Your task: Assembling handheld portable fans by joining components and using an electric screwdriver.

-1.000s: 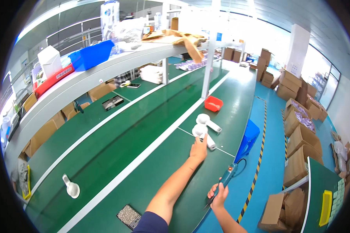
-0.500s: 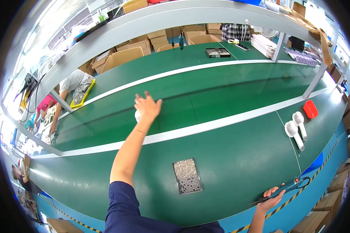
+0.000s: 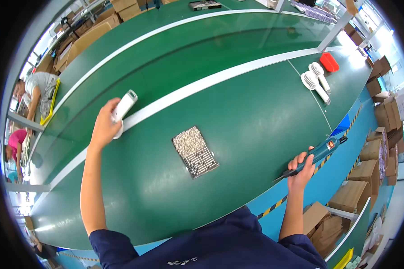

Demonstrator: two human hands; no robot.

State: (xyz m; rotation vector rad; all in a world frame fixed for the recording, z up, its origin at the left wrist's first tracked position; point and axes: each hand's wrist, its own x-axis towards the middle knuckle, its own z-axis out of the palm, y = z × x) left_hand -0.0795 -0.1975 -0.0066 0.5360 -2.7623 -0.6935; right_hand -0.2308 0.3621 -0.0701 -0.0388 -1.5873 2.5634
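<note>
My left hand (image 3: 104, 126) is closed around a white handheld fan (image 3: 125, 104), over the pale rail at the belt's near side. The fan's handle points up and away, and its round head is mostly hidden beneath my hand. At the near right, my right hand (image 3: 302, 168) grips a teal and black electric screwdriver (image 3: 321, 151), its thin bit pointing left above the bench edge. Between my hands, a dark screw tray (image 3: 195, 152) lies on the green bench (image 3: 242, 121), with many small silvery screws heaped in its far part and set in rows in its near part.
Two white handheld fans (image 3: 318, 85) lie at the right beside a red bin (image 3: 329, 62). Metal posts (image 3: 335, 31) stand along the belt (image 3: 179, 58). Another person reaches in at the left near a yellow tray (image 3: 50, 102). Cardboard boxes (image 3: 355, 196) line the right floor.
My left hand has come back from the belt toward me, bringing the white handheld fan with it. The view has shifted; my right hand still holds the electric screwdriver.
</note>
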